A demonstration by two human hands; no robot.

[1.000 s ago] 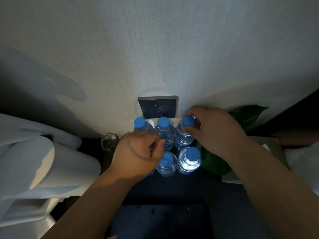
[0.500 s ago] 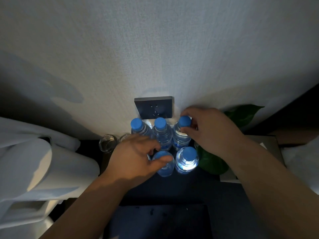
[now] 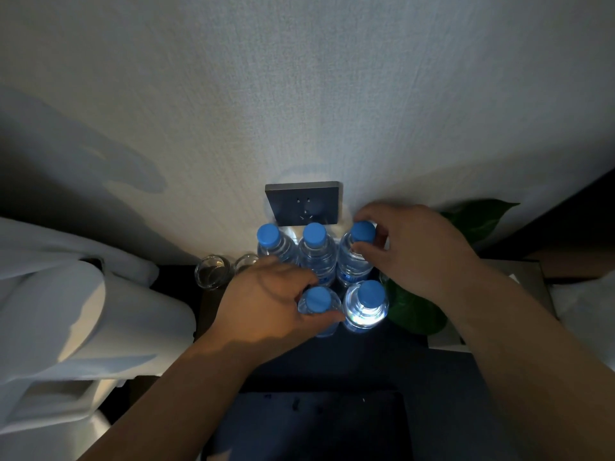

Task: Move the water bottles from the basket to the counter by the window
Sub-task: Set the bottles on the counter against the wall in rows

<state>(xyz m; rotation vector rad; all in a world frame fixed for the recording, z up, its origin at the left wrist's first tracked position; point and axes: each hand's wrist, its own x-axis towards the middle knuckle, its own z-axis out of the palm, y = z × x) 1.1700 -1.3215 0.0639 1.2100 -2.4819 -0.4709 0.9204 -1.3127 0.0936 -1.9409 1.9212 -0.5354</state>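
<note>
Several clear water bottles with blue caps stand upright on a dark counter [image 3: 359, 367] against the wall. Three form a back row: the left one [image 3: 269, 239], the middle one [image 3: 315, 247] and the right one [image 3: 357, 251]. Two stand in front: the left one [image 3: 317, 302] and the brightly lit right one [image 3: 366, 304]. My left hand [image 3: 266, 301] wraps its fingers and thumb round the front left bottle below the cap. My right hand [image 3: 419, 247] pinches the neck of the back right bottle. No basket is in view.
A dark wall socket [image 3: 303, 202] sits just behind the bottles. Two empty glasses [image 3: 213, 271] stand left of them. A green leafy plant [image 3: 412, 311] is at the right, partly under my right arm. White fabric [image 3: 66, 301] fills the left. A dark tray [image 3: 316, 424] lies in front.
My left hand slid down and forward from the back row and closed round the front left bottle. My right hand stayed on the back right bottle.
</note>
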